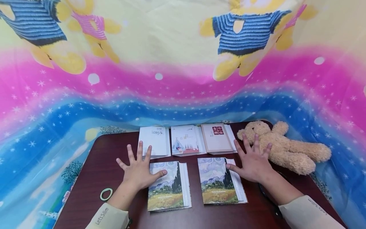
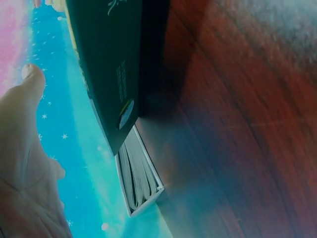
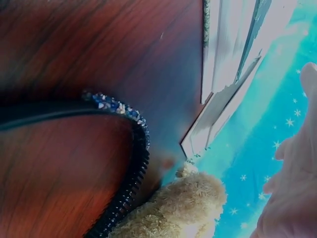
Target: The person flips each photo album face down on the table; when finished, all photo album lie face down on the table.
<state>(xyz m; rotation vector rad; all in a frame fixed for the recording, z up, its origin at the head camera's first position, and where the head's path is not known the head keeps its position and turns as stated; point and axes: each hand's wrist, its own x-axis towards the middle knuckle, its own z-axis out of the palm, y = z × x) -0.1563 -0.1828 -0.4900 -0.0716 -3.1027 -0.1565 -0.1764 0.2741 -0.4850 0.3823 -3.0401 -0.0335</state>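
A green ring [image 1: 101, 195] lay on the dark table [image 1: 218, 218] near a person's left hand [image 1: 138, 171], its fingers spread apart, thumb over one landscape-covered album [image 1: 164, 194]. Behind, I saw three pale books [image 1: 184, 136] in a row. A matching album [image 1: 215, 181] lay under the thumb of the right hand [image 1: 254, 162], fingers likewise splayed, near a teddy bear [image 1: 281, 146].

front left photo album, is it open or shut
Shut: the front left photo album lies with its landscape cover on top in the head view, no inside pages spread out.

"PHOTO ALBUM" marks both landscape albums [image 1: 164, 187] [image 1: 216, 181] — "平安喜樂" a beige-bordered album [image 1: 217, 141] — "Let's Slim" the left sleeve [image 1: 111, 217].
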